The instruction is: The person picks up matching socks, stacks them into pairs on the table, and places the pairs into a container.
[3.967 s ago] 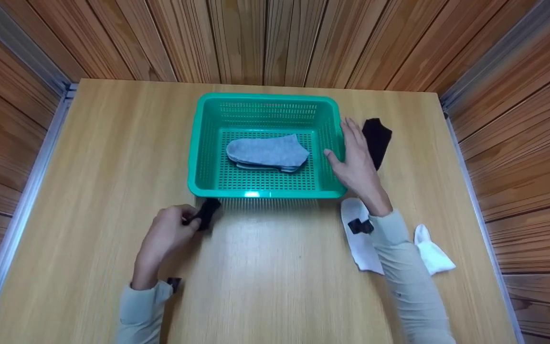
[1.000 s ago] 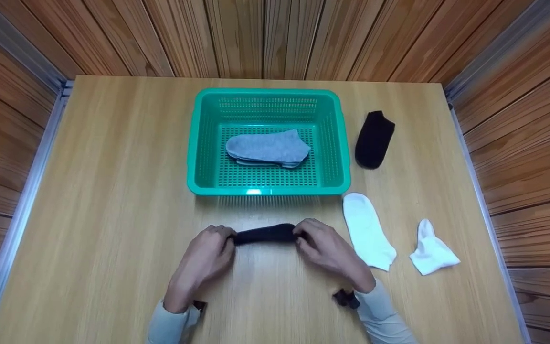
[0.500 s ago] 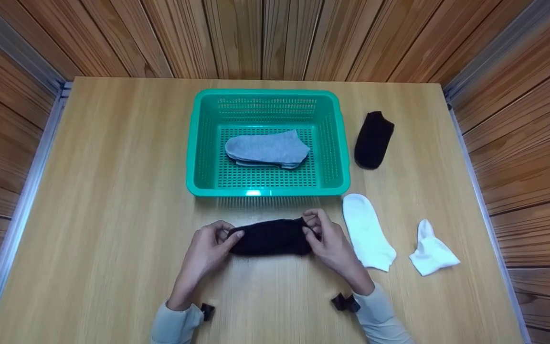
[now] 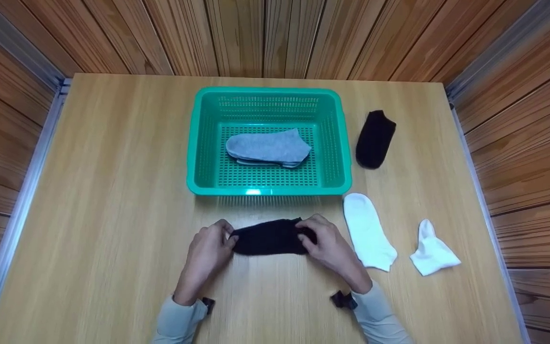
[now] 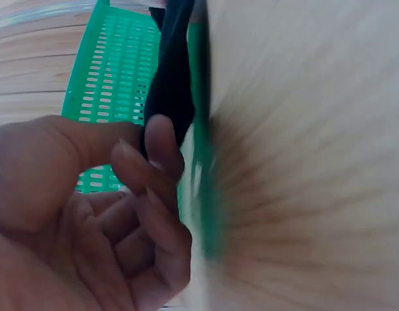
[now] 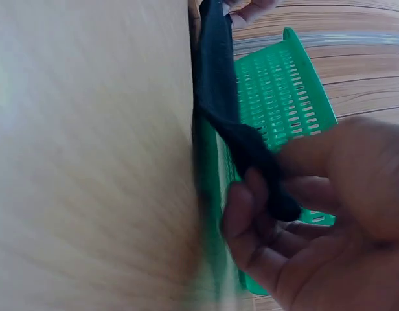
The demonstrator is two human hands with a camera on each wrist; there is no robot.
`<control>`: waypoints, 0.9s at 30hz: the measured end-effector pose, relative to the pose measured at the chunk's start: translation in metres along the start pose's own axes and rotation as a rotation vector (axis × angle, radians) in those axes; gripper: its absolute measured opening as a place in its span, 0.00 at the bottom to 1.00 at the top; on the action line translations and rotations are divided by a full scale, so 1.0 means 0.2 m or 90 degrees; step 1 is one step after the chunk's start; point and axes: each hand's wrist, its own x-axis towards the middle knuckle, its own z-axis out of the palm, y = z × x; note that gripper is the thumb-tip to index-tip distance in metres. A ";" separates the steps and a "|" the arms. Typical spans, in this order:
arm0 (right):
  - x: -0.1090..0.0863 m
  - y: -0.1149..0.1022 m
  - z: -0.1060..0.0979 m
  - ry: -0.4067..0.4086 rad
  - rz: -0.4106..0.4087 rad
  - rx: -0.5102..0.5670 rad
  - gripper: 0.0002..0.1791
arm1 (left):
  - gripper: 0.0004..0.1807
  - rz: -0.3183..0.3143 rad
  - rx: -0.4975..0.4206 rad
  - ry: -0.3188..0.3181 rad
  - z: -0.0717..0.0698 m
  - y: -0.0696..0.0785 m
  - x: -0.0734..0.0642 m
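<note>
A black sock (image 4: 269, 237) is stretched flat between both hands, just in front of the basket. Its left end is pinched by my left hand (image 4: 210, 243) between thumb and forefinger, as the left wrist view also shows. My right hand (image 4: 328, 243) pinches the other end; in the right wrist view the sock's end (image 6: 284, 206) pokes out past the fingers. Behind the hands stands a green plastic basket (image 4: 269, 191). Grey socks (image 4: 268, 147) lie stacked on its floor, with something dark partly showing beneath them.
A second black sock (image 4: 375, 139) lies right of the basket. One white sock (image 4: 368, 231) lies flat beside my right hand, and another white sock (image 4: 432, 248) lies folded over farther right. Wood-panelled walls (image 4: 284, 38) border the table (image 4: 103, 191) at back and sides.
Four seconds ago my left hand alone held the bunched black sock while the right touched the basket's rim. Both hands then took the sock and spread it from a narrow strip to a wider flat shape.
</note>
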 end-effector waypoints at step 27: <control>-0.01 -0.01 -0.02 -0.046 0.023 -0.119 0.22 | 0.12 -0.020 0.086 0.009 0.01 0.02 0.02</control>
